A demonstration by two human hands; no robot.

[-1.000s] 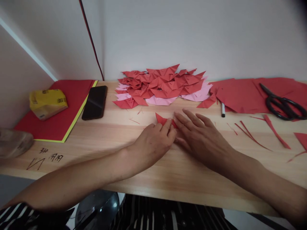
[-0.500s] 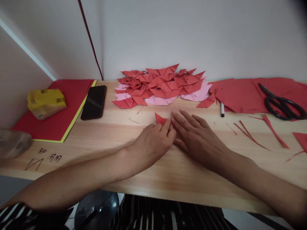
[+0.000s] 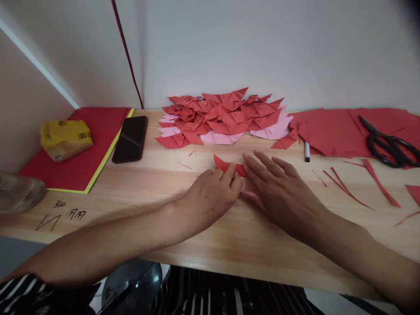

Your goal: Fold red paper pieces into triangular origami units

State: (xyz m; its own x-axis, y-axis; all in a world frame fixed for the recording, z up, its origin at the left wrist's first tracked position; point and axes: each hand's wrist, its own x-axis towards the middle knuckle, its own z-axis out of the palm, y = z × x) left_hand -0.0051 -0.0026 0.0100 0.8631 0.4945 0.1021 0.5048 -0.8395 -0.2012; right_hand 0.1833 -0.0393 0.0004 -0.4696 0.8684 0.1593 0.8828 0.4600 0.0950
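Note:
A small folded red paper piece [image 3: 224, 164] lies on the wooden table in front of me, partly covered by my hands. My left hand [image 3: 215, 189] is closed around its near side, index finger pressing down on the paper and the other fingers curled. Flat over the right end rests my right hand [image 3: 272, 181], fingers stretched out, touching the paper's edge. Beyond them, against the wall, is a heap of folded red and pink paper pieces [image 3: 226, 113] with pointed ends.
Black-handled scissors [image 3: 387, 146] lie on red sheets [image 3: 331, 131] at right, beside a marker [image 3: 307, 151] and red paper strips [image 3: 380, 181]. At left are a phone [image 3: 130, 139], a yellow packet [image 3: 67, 139] on red paper, and a clear container [image 3: 21, 194].
My right hand has slid slightly right, away from my left fingers, so more of the folded red paper shows between them. The left hand stays pressed on the paper.

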